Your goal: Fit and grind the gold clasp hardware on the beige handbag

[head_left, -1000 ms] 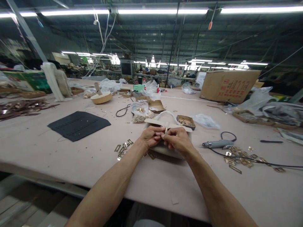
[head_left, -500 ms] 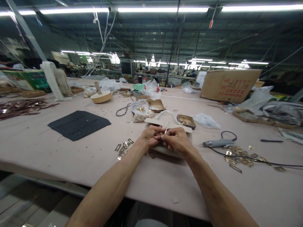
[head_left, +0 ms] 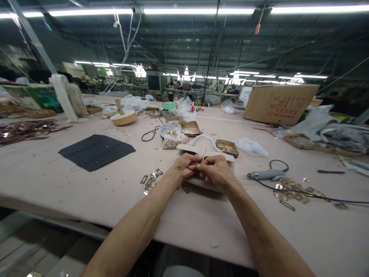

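Observation:
A pale handbag [head_left: 229, 158] with a curved white handle [head_left: 210, 139] lies on the table in front of me, partly covered by my hands. Over its middle, my left hand [head_left: 186, 164] and my right hand [head_left: 215, 168] meet with bent, pinching fingers. Between the fingertips a thin light strip [head_left: 204, 152] sticks upward, and both hands seem to pinch it. Whatever else sits inside the fingers is hidden. Several gold metal frames [head_left: 150, 180] are scattered left of the bag, close to my left forearm.
Right of the bag, a grey electric screwdriver [head_left: 265, 175] with a black cable lies by a pile of gold fittings [head_left: 296, 192]. Behind the bag stand a small box of hardware [head_left: 227, 148] and a plastic bag of parts [head_left: 173, 136]. A black panel [head_left: 96, 152] lies at left.
Almost nothing differs. Both hands stay over the bag, with only a slight shift of the fingers around the thin strip.

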`<action>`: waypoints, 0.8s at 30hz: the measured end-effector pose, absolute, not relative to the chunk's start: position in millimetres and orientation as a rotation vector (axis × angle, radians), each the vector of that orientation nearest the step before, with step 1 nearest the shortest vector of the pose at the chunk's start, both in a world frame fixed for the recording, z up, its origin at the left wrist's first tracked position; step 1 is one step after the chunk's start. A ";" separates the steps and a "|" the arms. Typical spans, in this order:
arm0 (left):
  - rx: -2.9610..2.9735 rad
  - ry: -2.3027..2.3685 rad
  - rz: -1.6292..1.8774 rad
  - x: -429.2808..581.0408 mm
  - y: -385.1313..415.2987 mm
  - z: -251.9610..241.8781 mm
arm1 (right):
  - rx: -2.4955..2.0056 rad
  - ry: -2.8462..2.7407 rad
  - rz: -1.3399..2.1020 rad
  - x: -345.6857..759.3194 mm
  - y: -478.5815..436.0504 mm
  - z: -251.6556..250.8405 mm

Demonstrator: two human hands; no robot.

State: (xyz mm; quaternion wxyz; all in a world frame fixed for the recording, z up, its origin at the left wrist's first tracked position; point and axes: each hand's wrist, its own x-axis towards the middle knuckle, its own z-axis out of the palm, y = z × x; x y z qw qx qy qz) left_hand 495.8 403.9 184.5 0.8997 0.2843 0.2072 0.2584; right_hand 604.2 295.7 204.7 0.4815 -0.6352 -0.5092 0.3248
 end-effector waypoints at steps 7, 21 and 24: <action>0.595 0.418 0.493 492.9 402.8 188.8 | -1.560 -1.214 0.771 607.3 296.7 202.5; 0.608 0.466 0.542 493.5 403.9 188.9 | -1.570 -1.202 0.791 605.9 295.8 205.2; 0.618 0.431 0.510 492.1 403.9 188.8 | -1.542 -1.215 0.786 608.1 296.6 202.9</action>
